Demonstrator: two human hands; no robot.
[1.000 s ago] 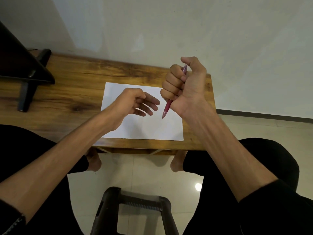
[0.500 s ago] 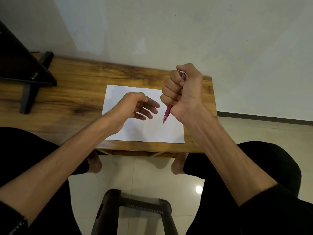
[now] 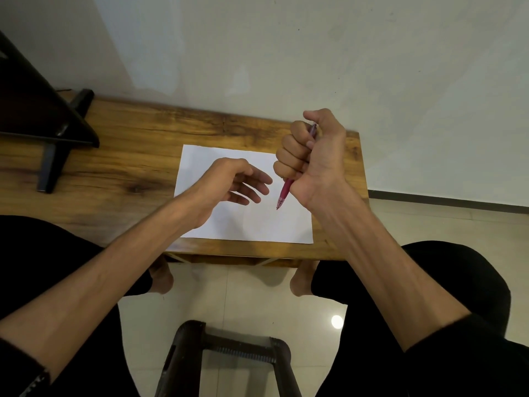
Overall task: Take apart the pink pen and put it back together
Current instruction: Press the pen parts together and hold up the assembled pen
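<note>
Wooden bench (image 3: 120, 167) against pale wall, white paper sheet (image 3: 257, 224) near its right edge, right hand (image 3: 312, 156) fisted around slim pink plastic pen (image 3: 284, 193), tip down, left hand (image 3: 229, 184) loose, fingers spread, holding nothing.

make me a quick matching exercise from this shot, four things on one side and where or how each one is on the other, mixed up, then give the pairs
Things:
1. pink pen
2. left hand
3. white paper
4. right hand

States:
A. lies flat on the wooden table
B. fist closed around the pen
C. fingers relaxed, holding nothing, above the paper
D. tip pointing down out of the fist

Pairs: 1-D, 2-C, 3-A, 4-B
</note>
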